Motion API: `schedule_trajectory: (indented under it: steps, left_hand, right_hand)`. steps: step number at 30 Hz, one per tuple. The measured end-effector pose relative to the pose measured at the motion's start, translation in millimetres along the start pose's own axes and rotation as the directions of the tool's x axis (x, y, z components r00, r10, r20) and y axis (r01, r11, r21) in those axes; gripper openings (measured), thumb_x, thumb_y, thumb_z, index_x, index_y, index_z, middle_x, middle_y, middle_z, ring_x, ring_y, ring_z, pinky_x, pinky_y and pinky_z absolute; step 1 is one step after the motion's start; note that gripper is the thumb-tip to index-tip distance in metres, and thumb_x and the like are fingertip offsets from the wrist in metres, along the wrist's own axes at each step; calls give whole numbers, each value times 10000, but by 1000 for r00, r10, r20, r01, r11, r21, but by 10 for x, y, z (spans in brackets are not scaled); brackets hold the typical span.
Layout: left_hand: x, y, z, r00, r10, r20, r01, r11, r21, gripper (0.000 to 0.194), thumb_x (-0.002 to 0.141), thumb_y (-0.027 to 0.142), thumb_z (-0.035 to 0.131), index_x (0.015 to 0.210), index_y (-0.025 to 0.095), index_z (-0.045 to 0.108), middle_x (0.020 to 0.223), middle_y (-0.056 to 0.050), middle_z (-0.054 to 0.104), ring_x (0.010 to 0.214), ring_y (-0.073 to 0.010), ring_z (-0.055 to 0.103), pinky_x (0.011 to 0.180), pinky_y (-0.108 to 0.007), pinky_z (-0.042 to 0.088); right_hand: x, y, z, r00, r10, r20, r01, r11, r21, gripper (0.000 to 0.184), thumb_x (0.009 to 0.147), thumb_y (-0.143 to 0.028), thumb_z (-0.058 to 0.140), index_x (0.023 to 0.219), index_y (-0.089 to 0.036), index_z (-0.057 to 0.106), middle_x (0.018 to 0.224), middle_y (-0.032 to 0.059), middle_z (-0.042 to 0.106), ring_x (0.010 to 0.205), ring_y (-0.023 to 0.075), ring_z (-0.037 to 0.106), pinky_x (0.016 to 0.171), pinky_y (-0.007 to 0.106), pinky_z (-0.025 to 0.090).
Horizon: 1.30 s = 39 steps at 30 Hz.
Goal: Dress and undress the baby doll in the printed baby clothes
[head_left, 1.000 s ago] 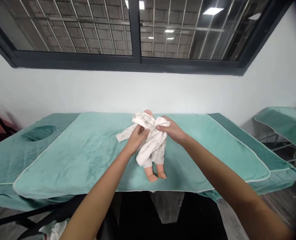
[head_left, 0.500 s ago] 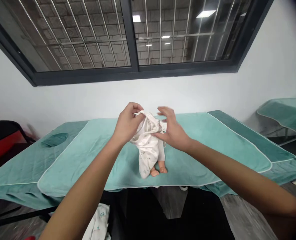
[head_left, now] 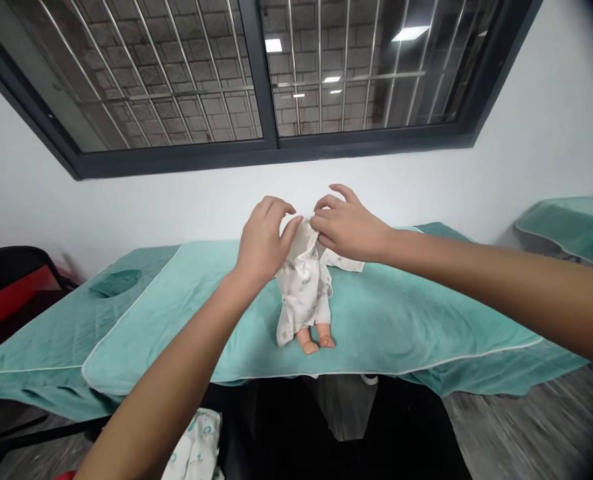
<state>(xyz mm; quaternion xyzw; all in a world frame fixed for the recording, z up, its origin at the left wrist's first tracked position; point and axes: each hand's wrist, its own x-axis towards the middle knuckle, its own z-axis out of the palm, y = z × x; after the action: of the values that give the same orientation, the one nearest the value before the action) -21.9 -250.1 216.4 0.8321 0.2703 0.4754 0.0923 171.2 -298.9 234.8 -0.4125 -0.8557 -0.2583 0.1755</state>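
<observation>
A baby doll (head_left: 309,347) lies on the bed, its bare feet toward me. A white printed baby garment (head_left: 301,290) covers its body, and one part spreads out flat to the right. The doll's head is hidden behind the cloth and my hands. My right hand (head_left: 349,225) pinches the garment's raised upper edge between thumb and fingers. My left hand (head_left: 266,239) is at the left side of that edge, thumb and fingers apart, the thumb tip beside the cloth.
A green cover (head_left: 401,320) lies over the bed, which has an oval face hole (head_left: 116,283) at left. Folded printed cloth (head_left: 196,443) sits low near my lap. A red and black chair (head_left: 16,293) stands left. A barred window (head_left: 271,143) is above.
My left fingers have parted from the cloth. My right hand has moved up and closed on the garment's upper edge. The garment lies lower over the doll, with a part spread to the right.
</observation>
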Motion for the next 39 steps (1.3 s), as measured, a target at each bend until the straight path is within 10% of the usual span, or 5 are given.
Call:
schedule_trajectory:
  steps: [7,17,24,31,39]
  left_hand:
    - [-34,235,-124,948,-192,255,278,889,-364,370,861,518,610,1039,194,606,871,-16,659,757,-160,600,645,-255,448]
    - [-106,169,-251,943,-235,236,325,805,-496,229,828,391,638,842,164,665,711,2,613,617,-122,537,549,-220,415]
    - [-124,39,-374,719,-157,676,492,803,-337,376,712,511,771,811,153,719,760,-27,693,668,-168,626,559,-236,454]
    - [-131,132,-252,900,-265,347,431,669,-606,434,811,616,635,853,184,659,768,-47,693,705,-196,661,615,-298,534]
    - [-178,125,-304,822,-127,554,480,678,-556,512,666,605,774,956,196,666,821,-49,701,717,-214,672,594,-311,531]
  right_hand:
    - [293,-33,-339,910,382,162,-374,586,719,63,809,-244,606,810,-183,593,719,-8,600,676,144,539,614,260,411]
    - [196,14,-567,628,-271,729,-652,328,684,374,702,-436,831,912,-145,726,862,57,749,782,197,693,702,284,553]
    - [137,257,-497,811,-265,522,-497,160,853,588,835,-655,620,1010,-97,681,910,106,751,882,227,706,803,322,558]
    - [137,25,-300,696,-158,700,-582,445,680,338,660,-458,841,838,-189,738,840,37,748,781,218,705,685,313,569]
    - [195,321,-414,911,-45,410,-404,103,909,240,732,-265,791,927,-136,734,902,54,752,773,164,680,706,269,541]
